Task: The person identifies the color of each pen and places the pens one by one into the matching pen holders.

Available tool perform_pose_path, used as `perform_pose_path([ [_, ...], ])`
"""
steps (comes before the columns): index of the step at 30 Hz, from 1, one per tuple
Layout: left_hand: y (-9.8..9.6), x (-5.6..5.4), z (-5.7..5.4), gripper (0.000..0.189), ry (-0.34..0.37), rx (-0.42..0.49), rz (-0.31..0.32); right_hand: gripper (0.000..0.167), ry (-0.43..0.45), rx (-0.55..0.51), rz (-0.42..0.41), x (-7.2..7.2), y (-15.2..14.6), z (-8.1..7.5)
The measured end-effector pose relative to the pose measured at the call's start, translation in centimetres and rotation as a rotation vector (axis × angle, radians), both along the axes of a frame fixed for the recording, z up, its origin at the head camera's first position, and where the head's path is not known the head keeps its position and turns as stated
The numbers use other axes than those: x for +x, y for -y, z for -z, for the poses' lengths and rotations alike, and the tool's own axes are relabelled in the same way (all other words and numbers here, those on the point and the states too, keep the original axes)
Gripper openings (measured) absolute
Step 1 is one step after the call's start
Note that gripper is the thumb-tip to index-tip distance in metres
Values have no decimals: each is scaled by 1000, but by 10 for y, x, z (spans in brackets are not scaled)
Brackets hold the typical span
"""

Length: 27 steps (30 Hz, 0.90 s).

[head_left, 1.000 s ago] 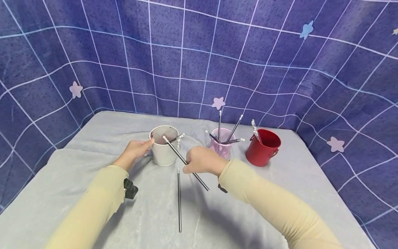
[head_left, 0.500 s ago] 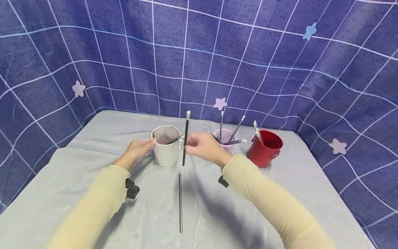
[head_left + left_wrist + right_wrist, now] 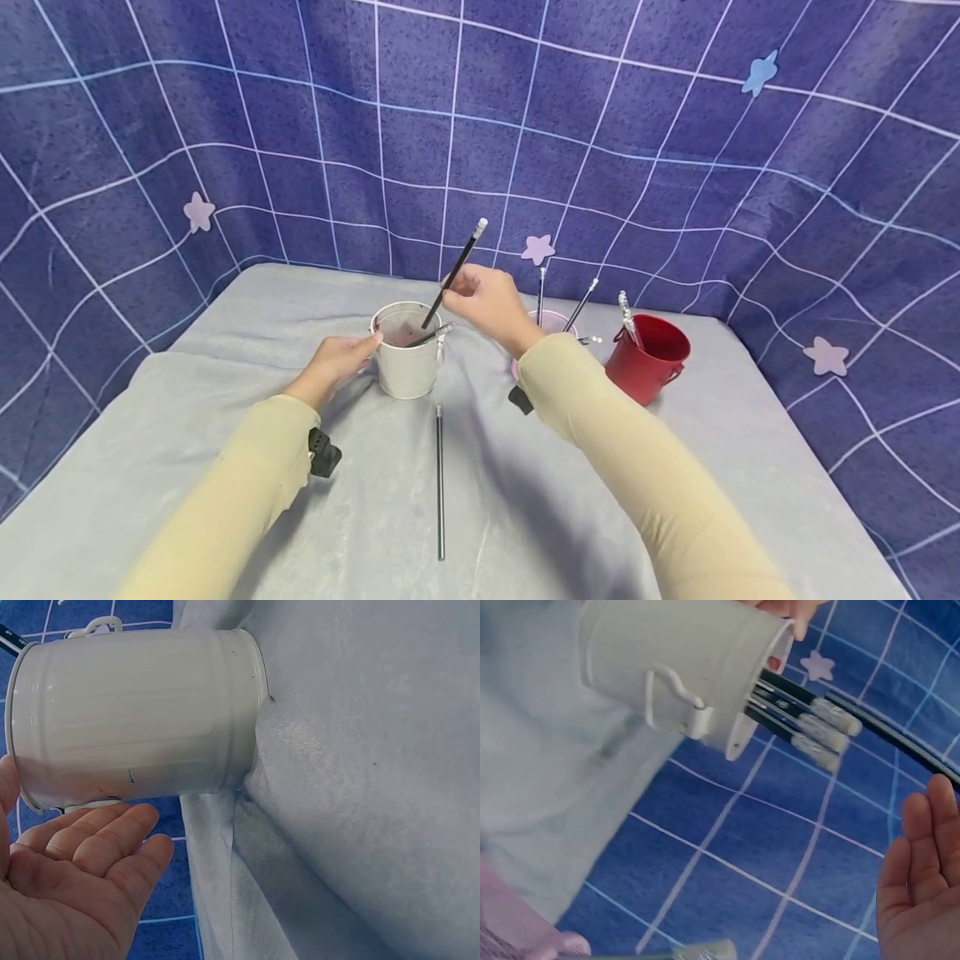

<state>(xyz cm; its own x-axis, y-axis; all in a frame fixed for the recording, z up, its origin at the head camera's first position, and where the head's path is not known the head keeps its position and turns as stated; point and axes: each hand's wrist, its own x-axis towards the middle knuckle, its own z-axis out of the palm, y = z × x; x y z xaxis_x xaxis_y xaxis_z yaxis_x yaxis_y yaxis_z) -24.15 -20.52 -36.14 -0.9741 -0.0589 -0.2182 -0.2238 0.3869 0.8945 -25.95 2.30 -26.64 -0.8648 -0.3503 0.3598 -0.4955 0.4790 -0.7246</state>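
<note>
My left hand [image 3: 341, 362] grips the white metal bucket [image 3: 405, 371] at its left side, thumb at the rim and fingers along the outer wall. Over the bucket's mouth, my right hand [image 3: 487, 304] pinches a black pencil [image 3: 468, 248] with a white eraser end up. The pencil slants, its lower end inside the rim. Several dark pencils [image 3: 802, 724] lean together out of the bucket, their eraser ends to the right. One more pencil [image 3: 440, 483] lies on the grey cloth in front of the bucket.
A pink cup [image 3: 553, 321] with several pencils stands partly hidden behind my right wrist. Right of it is a red bucket [image 3: 645, 371] holding a bunch of silver-ended pencils [image 3: 630, 318]. A blue gridded curtain [image 3: 420, 142] hangs behind the grey cloth-covered table [image 3: 352, 517].
My right hand has lifted the pencil, turned it eraser end up and brought its lower end into the white bucket's mouth. My left hand stays on the bucket.
</note>
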Motion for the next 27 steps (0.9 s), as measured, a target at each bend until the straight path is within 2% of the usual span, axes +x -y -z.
perform_pose_path([
  [4,1,0,0,59,4,-9,0,14,29,49,36,-7,8,10],
  [7,1,0,0,59,3,-8,1,16,46,98,32,-10,14,18],
  [12,2,0,0,60,11,-7,-4,18,2,185,5,-12,22,31],
  [15,2,-1,1,61,20,-4,-10,16,-1,193,4,-11,24,37],
  [19,0,-2,2,59,1,-16,-5,14,26,195,9,-11,26,40],
  [27,0,-2,3,56,-23,-23,-4,13,43,309,49,-13,25,39],
])
